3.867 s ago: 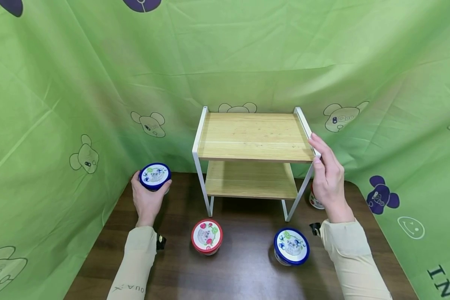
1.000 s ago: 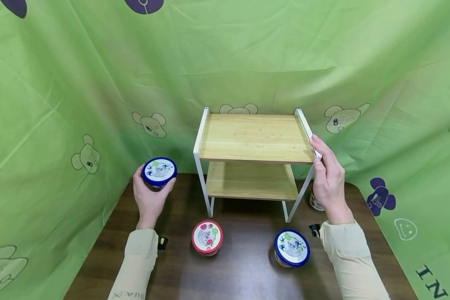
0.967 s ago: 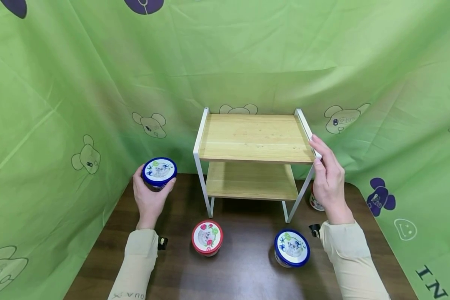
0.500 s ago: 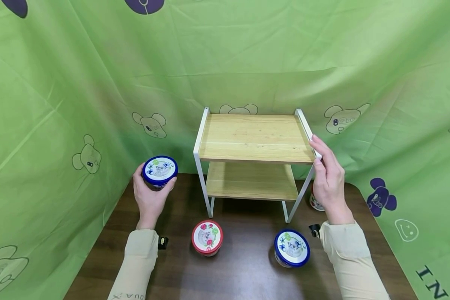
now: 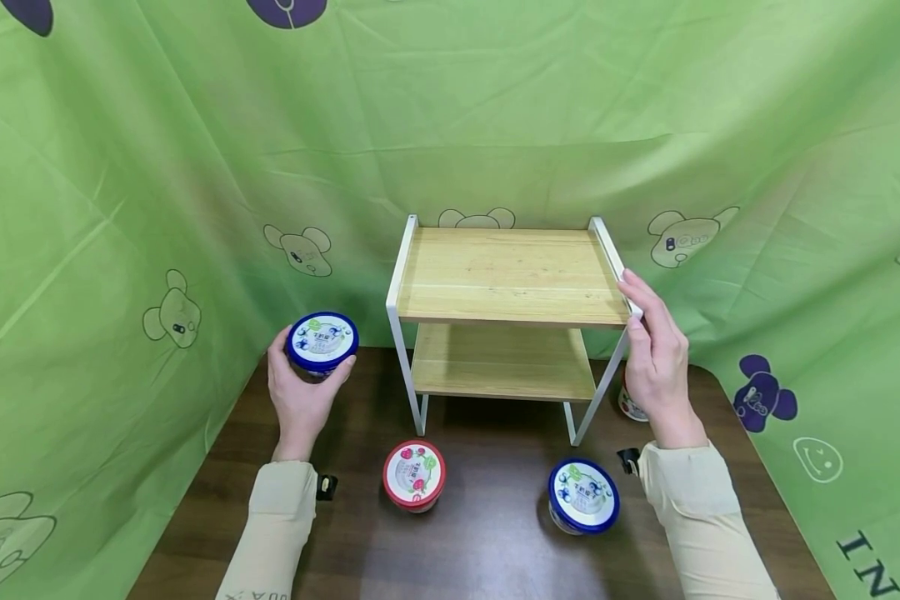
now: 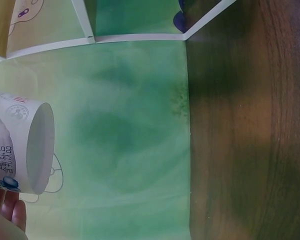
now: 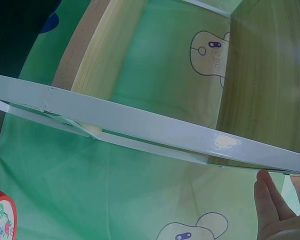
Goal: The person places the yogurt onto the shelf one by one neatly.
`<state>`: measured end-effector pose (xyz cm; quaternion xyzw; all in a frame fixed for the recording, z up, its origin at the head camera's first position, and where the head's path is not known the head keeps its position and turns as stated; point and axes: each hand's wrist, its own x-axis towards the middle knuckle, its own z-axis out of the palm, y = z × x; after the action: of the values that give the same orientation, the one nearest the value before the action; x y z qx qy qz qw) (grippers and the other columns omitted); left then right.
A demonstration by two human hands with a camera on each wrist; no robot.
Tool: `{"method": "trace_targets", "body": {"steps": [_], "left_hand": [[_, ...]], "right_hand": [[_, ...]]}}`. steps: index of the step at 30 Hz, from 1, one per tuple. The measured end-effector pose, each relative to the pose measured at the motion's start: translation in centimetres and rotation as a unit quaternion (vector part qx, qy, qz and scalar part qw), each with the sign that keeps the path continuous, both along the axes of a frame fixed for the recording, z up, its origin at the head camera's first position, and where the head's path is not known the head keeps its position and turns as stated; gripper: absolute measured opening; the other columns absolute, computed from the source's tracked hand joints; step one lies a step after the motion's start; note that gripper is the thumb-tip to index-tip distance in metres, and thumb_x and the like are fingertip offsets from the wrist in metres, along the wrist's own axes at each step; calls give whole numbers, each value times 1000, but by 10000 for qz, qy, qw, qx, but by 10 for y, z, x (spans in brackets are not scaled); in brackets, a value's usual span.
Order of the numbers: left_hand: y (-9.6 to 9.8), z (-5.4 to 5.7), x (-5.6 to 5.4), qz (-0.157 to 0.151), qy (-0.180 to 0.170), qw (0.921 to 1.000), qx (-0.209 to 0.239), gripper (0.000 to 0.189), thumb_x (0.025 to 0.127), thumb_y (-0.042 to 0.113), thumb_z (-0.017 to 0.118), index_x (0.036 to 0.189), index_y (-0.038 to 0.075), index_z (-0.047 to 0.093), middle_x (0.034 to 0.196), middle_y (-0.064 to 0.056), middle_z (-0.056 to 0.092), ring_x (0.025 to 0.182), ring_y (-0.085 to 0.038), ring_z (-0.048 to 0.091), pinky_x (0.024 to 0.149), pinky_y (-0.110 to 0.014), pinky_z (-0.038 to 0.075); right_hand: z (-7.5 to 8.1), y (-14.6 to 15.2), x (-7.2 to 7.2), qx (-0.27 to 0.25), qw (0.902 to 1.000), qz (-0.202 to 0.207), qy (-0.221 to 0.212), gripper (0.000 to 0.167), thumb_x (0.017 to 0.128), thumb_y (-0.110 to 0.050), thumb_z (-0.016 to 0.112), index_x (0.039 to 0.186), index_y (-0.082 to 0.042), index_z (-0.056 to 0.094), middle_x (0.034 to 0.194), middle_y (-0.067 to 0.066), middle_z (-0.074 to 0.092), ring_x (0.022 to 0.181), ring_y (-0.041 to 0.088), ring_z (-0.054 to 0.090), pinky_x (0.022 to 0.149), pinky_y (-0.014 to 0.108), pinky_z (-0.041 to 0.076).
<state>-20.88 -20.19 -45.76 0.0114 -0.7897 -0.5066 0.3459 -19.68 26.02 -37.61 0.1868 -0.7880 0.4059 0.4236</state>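
Note:
My left hand (image 5: 300, 400) grips a blue-lidded tub (image 5: 322, 340) round its side, left of the two-tier shelf (image 5: 513, 279). The left wrist view shows this tub's white wall (image 6: 10, 140) and bare underside, with fingertips beneath it. Fairly straight, the fingers of my right hand (image 5: 656, 367) rest against the white metal frame at the shelf's upper right front corner. From the right wrist, these fingers (image 7: 272, 202) show just below the frame bar (image 7: 155, 127).
On the brown table (image 5: 480, 558) stand a red-lidded tub (image 5: 414, 475) in front of the shelf and a second blue-lidded tub (image 5: 583, 495) at front right. Another red-and-white tub (image 5: 632, 403) is partly hidden behind the right hand. Green printed cloth (image 5: 495, 100) hangs round the table.
Over the earlier frames my left hand has raised the blue-lidded tub a little and brought it slightly to the right. The right hand stays at the shelf corner.

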Motion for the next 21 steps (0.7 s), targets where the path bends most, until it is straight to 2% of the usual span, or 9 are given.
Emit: {"method": "trace_targets", "body": {"steps": [4,10,13,17,21], "left_hand": [[2,3,1,-15,22,10000,-36,98,73,36,94,152,18,38,147,-2,47,134,-23,43,110,-61,35],[5,10,2,-18,96,9999,-134,97,73,35,93,151,14,39,146,-3,47,134,-21,43,109,-59,37],[7,13,3,-29,112,9998,-158,97,73,34,93,151,16,39,147,-2,47,134,-20,43,110,-59,37],[9,15,6,-58,143,9998,-158,96,74,33,93,151,20,39,147,-1,47,134,-20,42,110,-59,37],[11,18,8,-83,219,9996,-160,95,74,33,93,151,22,39,147,0,47,134,-19,42,109,-58,38]], "right_hand": [[4,-3,3,-8,10000,-11,12,41,102,-9,43,138,-3,61,148,7,55,138,27,47,114,30,34],[23,-19,19,-73,9999,69,73,40,99,-1,41,134,6,60,145,18,55,138,30,47,115,29,33],[29,-24,24,-117,9998,107,83,40,99,1,40,133,8,59,144,22,55,137,30,48,115,29,33],[23,-19,18,-76,9999,100,95,40,99,-1,41,134,6,60,144,19,55,137,31,48,115,29,33],[10,-8,7,-6,10000,38,74,41,100,-7,42,136,1,61,146,11,56,137,29,48,114,29,34]]}}
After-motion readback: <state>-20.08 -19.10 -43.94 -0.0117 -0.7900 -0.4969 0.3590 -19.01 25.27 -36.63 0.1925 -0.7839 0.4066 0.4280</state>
